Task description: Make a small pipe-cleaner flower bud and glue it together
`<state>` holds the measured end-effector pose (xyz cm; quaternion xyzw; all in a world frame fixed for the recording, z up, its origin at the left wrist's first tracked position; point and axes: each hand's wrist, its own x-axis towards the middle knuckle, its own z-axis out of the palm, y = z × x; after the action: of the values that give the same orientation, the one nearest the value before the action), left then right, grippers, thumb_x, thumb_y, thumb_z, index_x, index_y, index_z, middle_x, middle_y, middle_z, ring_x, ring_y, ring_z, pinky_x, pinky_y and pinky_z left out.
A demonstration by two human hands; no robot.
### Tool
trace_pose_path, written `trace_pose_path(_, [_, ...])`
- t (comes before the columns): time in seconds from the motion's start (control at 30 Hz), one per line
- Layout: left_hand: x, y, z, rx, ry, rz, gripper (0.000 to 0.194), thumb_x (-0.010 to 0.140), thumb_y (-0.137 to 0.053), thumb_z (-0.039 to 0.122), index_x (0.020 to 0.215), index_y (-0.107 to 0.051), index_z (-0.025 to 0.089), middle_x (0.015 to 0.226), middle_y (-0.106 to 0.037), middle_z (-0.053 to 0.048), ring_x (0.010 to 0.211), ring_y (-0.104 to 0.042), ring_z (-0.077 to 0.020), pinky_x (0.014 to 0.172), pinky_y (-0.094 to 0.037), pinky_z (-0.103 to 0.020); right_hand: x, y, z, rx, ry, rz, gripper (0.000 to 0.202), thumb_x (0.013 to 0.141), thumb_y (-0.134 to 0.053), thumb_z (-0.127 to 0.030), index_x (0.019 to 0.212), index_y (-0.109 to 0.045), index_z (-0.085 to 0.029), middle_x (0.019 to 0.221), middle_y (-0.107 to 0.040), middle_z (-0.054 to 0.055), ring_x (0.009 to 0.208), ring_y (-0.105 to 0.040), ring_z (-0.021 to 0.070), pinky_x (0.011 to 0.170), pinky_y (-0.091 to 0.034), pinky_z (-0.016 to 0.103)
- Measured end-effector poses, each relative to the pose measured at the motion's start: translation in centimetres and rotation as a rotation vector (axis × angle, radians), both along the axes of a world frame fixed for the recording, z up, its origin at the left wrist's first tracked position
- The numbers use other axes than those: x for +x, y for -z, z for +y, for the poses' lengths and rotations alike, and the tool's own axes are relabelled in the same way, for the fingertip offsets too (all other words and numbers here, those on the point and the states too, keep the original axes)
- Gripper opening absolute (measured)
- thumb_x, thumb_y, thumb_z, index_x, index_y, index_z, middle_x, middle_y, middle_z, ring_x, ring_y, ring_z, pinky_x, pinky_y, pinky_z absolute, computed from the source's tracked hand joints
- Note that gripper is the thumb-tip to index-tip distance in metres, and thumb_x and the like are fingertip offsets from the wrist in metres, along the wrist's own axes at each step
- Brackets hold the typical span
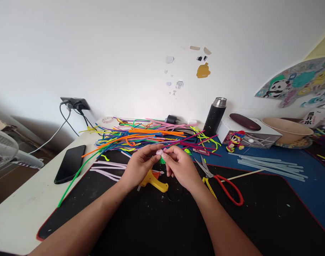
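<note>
"Craft piece: where is it, which way round?"

"Above the black mat, pinched in the fingertips of both the left hand and the right hand. Pale pink part up, green part below; fingers hide its long axis."

"And the containers?"

"Behind, a black flask stands upright, capped, its contents hidden. Right of it, a white box shows pale sticks in its front, with a dark red case on top. A tan bowl sits beside the box."
</note>
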<state>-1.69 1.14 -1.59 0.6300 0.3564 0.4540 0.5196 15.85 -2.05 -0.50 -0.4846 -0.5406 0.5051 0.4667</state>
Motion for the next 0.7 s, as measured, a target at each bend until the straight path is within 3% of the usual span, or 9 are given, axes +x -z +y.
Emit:
trace_pose_path(0.23, [-0.11, -0.38, 0.14, 0.029, -0.021, 0.053, 0.028, 0.087, -0.081, 0.043, 0.103, -0.081, 0.02, 0.112, -0.079, -0.009, 0.104, -0.075, -0.0271, 0.094, -0.06, -0.039, -0.16, 0.08, -0.07, -0.016, 0.013, -0.048, 0.022, 0.094, -0.063, -0.045, 0.093, -0.058, -0.024, 0.055, -0.057, -0.008, 0.045, -0.055, 0.013, 0.045, -0.039, 0.023])
trace_pose_path(0.5, [-0.11, -0.48, 0.32, 0.04, -0.008, 0.037, 0.025, 0.087, -0.081, 0.04, 0.1, -0.078, 0.019, 0.103, -0.077, -0.007, 0.094, -0.072, -0.0213, 0.087, -0.057, -0.033, -0.16, 0.03, -0.17, -0.01, 0.021, -0.052, 0.019, 0.096, -0.062, -0.043, 0.094, -0.06, -0.023, 0.056, -0.057, -0.007, 0.046, -0.055, 0.0132, 0.045, -0.04, 0.023])
trace_pose_path(0.7, [-0.09, -0.6, 0.24, 0.045, -0.062, -0.059, 0.025, 0.086, -0.084, 0.039, 0.099, -0.075, 0.019, 0.099, -0.074, -0.005, 0.091, -0.069, -0.0185, 0.082, -0.057, -0.029, -0.24, -0.07, -0.29, 0.024, 0.032, 0.019, 0.029, 0.096, -0.064, -0.049, 0.105, -0.065, -0.022, 0.059, -0.057, -0.007, 0.046, -0.056, 0.0133, 0.044, -0.04, 0.024])
